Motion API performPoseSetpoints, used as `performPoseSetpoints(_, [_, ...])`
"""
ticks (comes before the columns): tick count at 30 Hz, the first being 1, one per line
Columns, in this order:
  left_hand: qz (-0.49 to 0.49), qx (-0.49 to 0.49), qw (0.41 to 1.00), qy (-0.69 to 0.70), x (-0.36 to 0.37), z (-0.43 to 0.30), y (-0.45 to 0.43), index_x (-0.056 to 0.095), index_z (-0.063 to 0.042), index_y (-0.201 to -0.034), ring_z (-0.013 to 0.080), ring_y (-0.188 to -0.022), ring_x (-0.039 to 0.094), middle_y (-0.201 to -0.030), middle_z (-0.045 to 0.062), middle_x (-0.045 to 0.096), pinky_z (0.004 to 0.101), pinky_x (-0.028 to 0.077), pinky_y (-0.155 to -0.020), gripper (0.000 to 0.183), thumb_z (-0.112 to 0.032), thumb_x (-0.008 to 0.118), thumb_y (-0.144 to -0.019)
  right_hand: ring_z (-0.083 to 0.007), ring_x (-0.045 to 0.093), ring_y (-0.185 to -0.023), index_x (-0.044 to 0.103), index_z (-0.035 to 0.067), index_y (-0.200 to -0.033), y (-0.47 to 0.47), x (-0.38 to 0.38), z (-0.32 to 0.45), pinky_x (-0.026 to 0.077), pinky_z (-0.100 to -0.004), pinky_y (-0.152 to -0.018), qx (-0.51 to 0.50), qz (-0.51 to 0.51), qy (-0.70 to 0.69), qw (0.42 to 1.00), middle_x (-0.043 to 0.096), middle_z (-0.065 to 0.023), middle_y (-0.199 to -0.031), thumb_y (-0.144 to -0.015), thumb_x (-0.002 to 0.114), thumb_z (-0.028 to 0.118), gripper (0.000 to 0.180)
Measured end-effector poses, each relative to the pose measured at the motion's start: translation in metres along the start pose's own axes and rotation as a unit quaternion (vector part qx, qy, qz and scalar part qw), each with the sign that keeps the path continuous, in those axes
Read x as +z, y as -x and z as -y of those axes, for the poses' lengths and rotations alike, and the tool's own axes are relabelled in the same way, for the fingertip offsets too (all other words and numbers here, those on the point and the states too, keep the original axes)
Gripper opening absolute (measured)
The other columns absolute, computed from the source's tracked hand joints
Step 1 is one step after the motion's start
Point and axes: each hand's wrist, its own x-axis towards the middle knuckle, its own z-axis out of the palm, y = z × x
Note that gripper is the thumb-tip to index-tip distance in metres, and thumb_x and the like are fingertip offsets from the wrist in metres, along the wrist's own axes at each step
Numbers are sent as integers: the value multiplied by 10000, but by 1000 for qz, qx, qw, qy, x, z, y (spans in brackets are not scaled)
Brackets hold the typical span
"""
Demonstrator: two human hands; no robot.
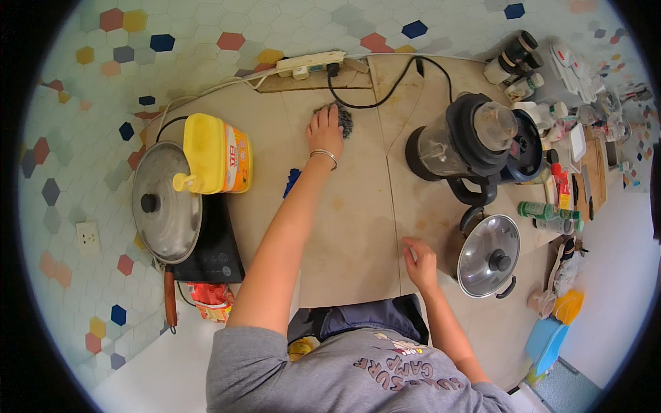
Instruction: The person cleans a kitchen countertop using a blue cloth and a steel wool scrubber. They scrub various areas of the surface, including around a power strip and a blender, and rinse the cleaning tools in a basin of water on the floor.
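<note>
My left hand [326, 135], with a bangle at the wrist, lies flat on a dark grey fuzzy pad or cloth [346, 121] at the back of the beige tiled counter [346, 206]. Its fingers cover much of the pad, so its exact kind is unclear. Beside my left forearm, a small crumpled blue cloth [292, 181] is partly hidden. My right hand [421, 262] hovers over or rests near the counter's front, loosely curled and holding nothing. Just right of it stands a steel pot [459, 253] under a glass lid [488, 256].
At left, a yellow oil jug [211, 155] stands by a lidded pan [168, 206] on an induction cooktop [211, 263]. A blender [459, 144] stands at right, its black cord [384, 100] running to a power strip [310, 62]. Several bottles [550, 211] lie beyond the pot.
</note>
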Motion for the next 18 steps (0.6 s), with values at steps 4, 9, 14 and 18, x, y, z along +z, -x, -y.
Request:
performPoseSetpoints(4, [8, -74, 996, -41, -7, 20, -14, 356, -188, -1428, 293, -1276, 391, -1408, 81, 419, 497, 333, -1011, 526, -222, 544, -937, -378, 631, -925, 650, -2, -1013, -14, 2, 8, 513, -412, -791, -10, 23, -1, 1000, 662, -191, -989, -820, 613, 10, 198])
performPoseSetpoints(9, [-54, -223, 971, -70, -14, 75, -52, 364, -195, -1418, 305, -1230, 422, -1357, 72, 453, 497, 351, -980, 530, -239, 561, -929, -387, 627, -932, 648, -10, -1009, -22, -2, 11, 510, -416, -804, -20, 13, 10, 1000, 661, -197, -993, -821, 607, 3, 193])
performPoseSetpoints(14, [-173, -196, 964, -53, 5, 129, -79, 396, -170, -1390, 312, -1208, 445, -1316, 76, 490, 494, 355, -987, 535, -233, 599, -899, -389, 626, -934, 645, -10, -1003, -28, 7, 12, 508, -416, -817, -24, 30, -4, 999, 663, -197, -993, -812, 608, -9, 195])
performPoseSetpoints(18, [-166, -204, 965, -15, 1, 124, -97, 441, -169, -1361, 310, -1208, 451, -1301, 78, 518, 490, 360, -993, 506, -207, 605, -884, -388, 622, -934, 643, -2, -1005, -38, 13, 16, 504, -416, -825, -29, 30, -15, 999, 665, -189, -996, -799, 615, -12, 208])
